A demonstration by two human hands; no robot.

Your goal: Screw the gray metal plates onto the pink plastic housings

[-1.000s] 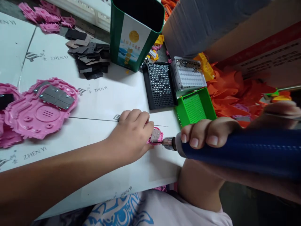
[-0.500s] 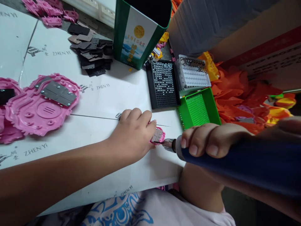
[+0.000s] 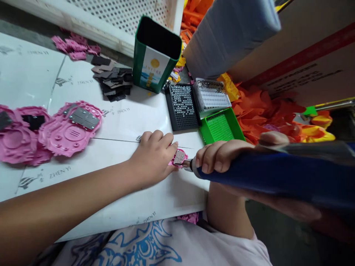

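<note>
My left hand [image 3: 154, 157] is closed on a small pink plastic part [image 3: 181, 165] and rests on the white table sheet. A grey plate [image 3: 179, 157] with small screws sits in that part. My right hand [image 3: 222, 157] is wrapped around a blue electric screwdriver [image 3: 271, 179], which lies almost level. Its metal nose meets the lower right edge of the pink part, and the bit's tip is hidden. To the left lie larger pink plastic shells [image 3: 70, 133] with metal plates fixed on them.
Beyond my hands stand a black screw tray [image 3: 183, 105], a clear tray [image 3: 212, 96] and a green tray [image 3: 222, 127]. A green tin [image 3: 155, 59] stands by a pile of dark plates [image 3: 115, 81]. Orange parts [image 3: 257, 111] heap at right, by a carton [image 3: 299, 62].
The screwdriver has moved in closer to the pink part, and its thin bit no longer shows. My left hand keeps its hold. The camera view has shifted, showing more of the white crate.
</note>
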